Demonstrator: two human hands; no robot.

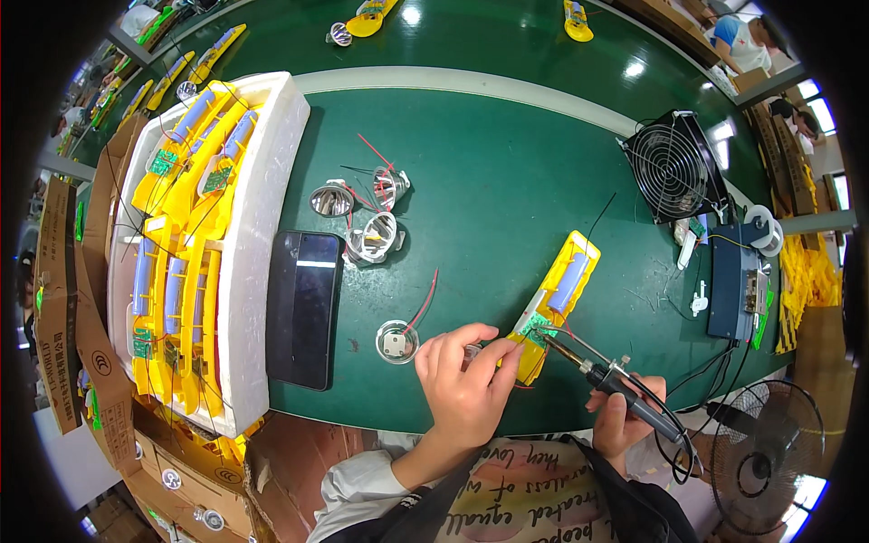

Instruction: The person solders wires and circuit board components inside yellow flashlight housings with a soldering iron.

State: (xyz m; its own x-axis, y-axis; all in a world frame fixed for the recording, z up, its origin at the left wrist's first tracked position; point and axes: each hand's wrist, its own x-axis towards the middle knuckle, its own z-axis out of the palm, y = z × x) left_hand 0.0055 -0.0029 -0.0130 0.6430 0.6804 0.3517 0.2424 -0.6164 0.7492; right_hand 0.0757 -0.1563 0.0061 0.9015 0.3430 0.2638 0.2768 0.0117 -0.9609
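Note:
My right hand (623,414) grips a soldering iron (625,389) with a thin metal feed tube fixed along it. The iron's tip meets the small green circuit board (536,328) on a yellow flashlight housing (546,303), which lies tilted on the table with a blue-purple battery (568,282) in it. Just left of the board, my left hand (469,385) is closed, thumb and forefinger near the housing. A shiny lamp cup (472,353) shows partly between its fingers. To the left lies another lamp cup (396,343) with a red wire.
Several reflector cups (373,237) and a black phone (304,308) lie to the left, beside a white foam box (262,271) full of yellow housings. On the right stand a black fan (677,167), a blue-grey box unit (735,281) with a solder spool (766,231), and cables.

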